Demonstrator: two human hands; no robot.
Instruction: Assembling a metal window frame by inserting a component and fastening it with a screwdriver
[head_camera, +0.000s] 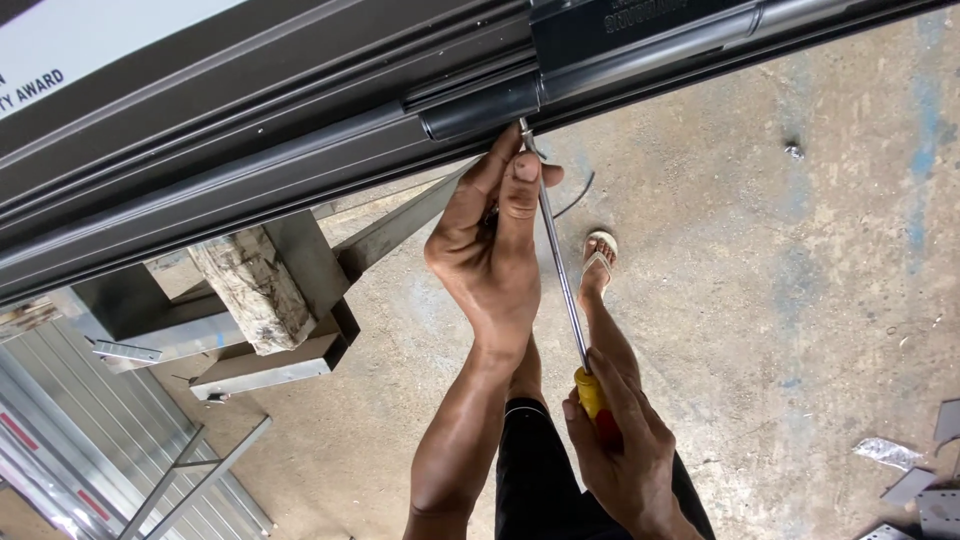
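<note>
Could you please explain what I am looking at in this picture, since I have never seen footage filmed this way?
One camera sits on a person's head and looks down at their own two bare hands. The right hand grips the yellow and red handle of a long screwdriver. The left hand steadies its shaft near the tip, which meets a dark metal frame lying across a stand. Below are the concrete floor, the person's sandalled foot and some metal scraps.

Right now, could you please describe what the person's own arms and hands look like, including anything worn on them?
Both arms are bare: no sleeves, gloves, watch or rings show. The left hand and right hand have short, plain nails on the fingers. The forearms look lean, with no markings visible.
</note>
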